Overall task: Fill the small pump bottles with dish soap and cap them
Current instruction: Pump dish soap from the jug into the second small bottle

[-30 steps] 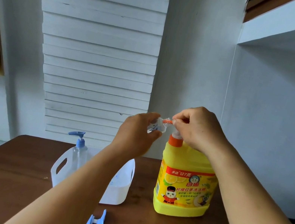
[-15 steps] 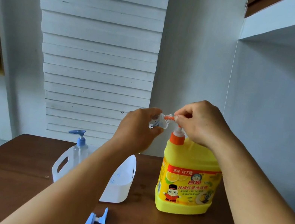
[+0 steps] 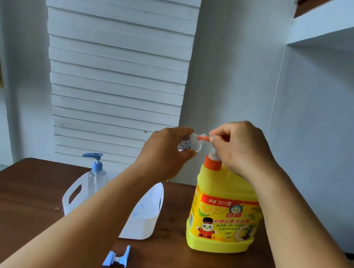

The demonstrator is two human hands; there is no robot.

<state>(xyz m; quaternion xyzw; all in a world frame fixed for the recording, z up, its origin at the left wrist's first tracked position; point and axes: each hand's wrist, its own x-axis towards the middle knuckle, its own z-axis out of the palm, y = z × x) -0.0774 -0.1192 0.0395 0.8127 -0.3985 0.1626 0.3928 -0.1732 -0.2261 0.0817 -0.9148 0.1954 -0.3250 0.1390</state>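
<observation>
We see the left hand (image 3: 166, 148) raised above the surface (image 3: 3, 216), its fingers curled round a small clear bottle (image 3: 187, 144) that it holds tilted, the mouth turned toward the orange spout (image 3: 203, 138) of the big yellow dish soap jug (image 3: 222, 217). The spout's tip meets the bottle's opening, or sits just inside it; we cannot tell which. The right hand (image 3: 240, 147) sits on top of the jug's pump, fingers curled and gripping the pump head, which it mostly hides, so that only the spout and the white stem above the orange collar (image 3: 212, 163) show. The jug stands upright on the brown wooden surface, right of centre, its printed label facing us.

To the left of the jug, partly behind the left forearm, stands a white plastic caddy (image 3: 141, 222) with a cut-out handle in its end wall. A second clear bottle with a blue pump top (image 3: 96, 168) fitted stands upright in or just behind the caddy's far left corner; we cannot say which. Nearer to us, well apart from the jug, a loose blue pump cap (image 3: 116, 257) lies on its side on the surface. White slatted panelling (image 3: 119, 52) covers the wall behind
</observation>
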